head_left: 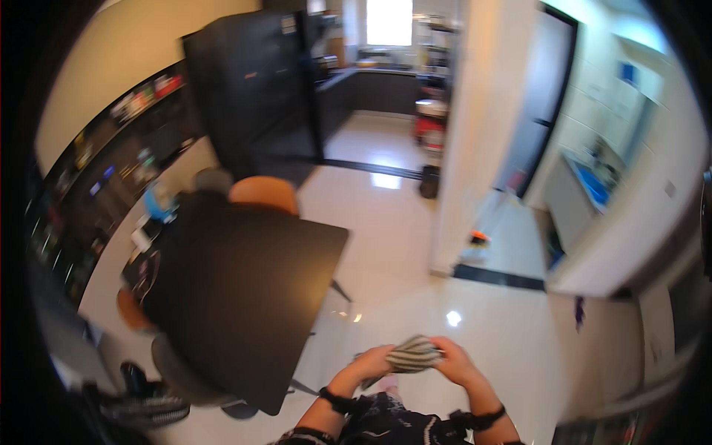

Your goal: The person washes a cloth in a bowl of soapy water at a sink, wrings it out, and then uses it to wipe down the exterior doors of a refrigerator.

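Grey-and-cream striped cloth [414, 354] bunched between both hands, up off the floor [393, 274], just in front of the body. Looks gathered or folded; can't tell which.

Left hand [373, 362]: curled closed on the cloth's left end. Right hand [454, 361]: closed on the right end, fingers bent in toward the cloth. Can't make out individual fingertips, too blurred. Dark edge visible just under the left hand; can't tell if part of the same cloth.

Black band [337, 401] behind the left hand, around the forearm. Similar dark band [483, 420] behind the right. Dark patterned clothing [397, 424] directly below the hands, pinkish footwear [388, 382] just under the cloth.

Left of the hands, well apart from the cloth: dark tabletop [241, 289]. Grey chair [182, 371] along its near-left side, orange chair [265, 194] at its far edge. Cluttered shelving [96, 174] further left of the hands, big black cabinet-like unit [252, 96] beyond the tabletop.

Straight ahead of the hands, far off: kitchen area under a bright window [389, 22], dark bin [429, 182] on the near side of it.

Ahead and right of the hands: orange-and-white broom head [478, 239] near a doorway, blue basin [593, 184] further right.
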A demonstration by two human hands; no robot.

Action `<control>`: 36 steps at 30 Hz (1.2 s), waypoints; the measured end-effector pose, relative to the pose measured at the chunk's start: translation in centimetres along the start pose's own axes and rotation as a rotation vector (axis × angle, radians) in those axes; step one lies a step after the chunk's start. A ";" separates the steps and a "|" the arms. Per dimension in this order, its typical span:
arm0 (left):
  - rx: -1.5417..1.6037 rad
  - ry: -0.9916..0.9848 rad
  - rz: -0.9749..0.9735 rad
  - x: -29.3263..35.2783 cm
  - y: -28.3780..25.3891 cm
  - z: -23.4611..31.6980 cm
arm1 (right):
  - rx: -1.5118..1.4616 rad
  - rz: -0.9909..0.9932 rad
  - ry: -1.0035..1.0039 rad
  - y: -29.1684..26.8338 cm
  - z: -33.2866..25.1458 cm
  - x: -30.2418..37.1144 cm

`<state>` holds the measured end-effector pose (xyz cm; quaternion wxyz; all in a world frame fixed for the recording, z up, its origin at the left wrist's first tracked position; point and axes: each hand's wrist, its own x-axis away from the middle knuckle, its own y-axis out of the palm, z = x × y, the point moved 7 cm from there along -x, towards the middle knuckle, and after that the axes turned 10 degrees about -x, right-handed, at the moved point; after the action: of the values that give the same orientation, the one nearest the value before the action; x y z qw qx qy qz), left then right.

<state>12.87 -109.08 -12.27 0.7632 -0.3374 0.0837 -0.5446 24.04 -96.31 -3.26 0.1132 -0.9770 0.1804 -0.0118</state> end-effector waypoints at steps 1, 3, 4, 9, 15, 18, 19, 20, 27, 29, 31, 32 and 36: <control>-0.044 0.030 -0.037 -2.2 -1.5 1.3 | -0.050 -0.009 0.017 -2.2 1.9 -1.6; -0.044 0.032 -0.077 -6.5 -4.0 3.0 | 0.229 -0.047 -0.080 -6.4 1.4 -4.3; -0.044 0.025 -0.103 -8.5 -5.2 3.7 | 0.076 -0.059 0.028 -8.1 2.9 -5.4; -0.061 -0.051 -0.021 -16.2 -11.2 1.6 | -0.145 0.056 0.400 -15.4 9.4 -12.0; 0.131 -0.287 0.122 -25.4 -16.8 -5.4 | -0.056 0.152 0.580 -24.3 16.0 -25.4; 0.164 -0.308 0.267 -30.0 -19.9 -8.0 | 0.033 -0.040 0.499 -25.1 17.8 -37.0; 0.254 -0.284 0.307 -31.3 -21.2 -8.3 | 0.103 -0.133 0.326 -24.0 16.2 -41.7; 0.342 -0.259 0.349 -32.6 -22.5 -8.6 | 0.155 -0.141 0.220 -22.9 14.8 -46.4; 0.704 -0.129 0.412 -41.7 -32.9 -7.0 | -0.874 -0.803 0.120 -3.3 -2.9 -67.9; 0.657 -0.122 0.448 -44.3 -36.4 -8.2 | -1.113 -0.962 0.191 0.6 -4.7 -70.5; 0.622 -0.118 0.524 -45.7 -39.6 -11.1 | -1.354 -1.188 0.443 4.3 -4.7 -72.5; 0.596 -0.110 0.584 -46.3 -41.4 -12.8 | -1.333 -1.204 0.438 5.1 -4.7 -74.1; 0.527 -0.372 0.523 -46.4 -48.8 -17.5 | -1.008 -1.118 0.333 2.6 -3.6 -81.9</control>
<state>-51.85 -84.07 -7.03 0.9383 -0.1906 -0.1150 -0.2647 -53.62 -70.40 1.17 -0.3969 -0.8419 -0.3416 -0.1304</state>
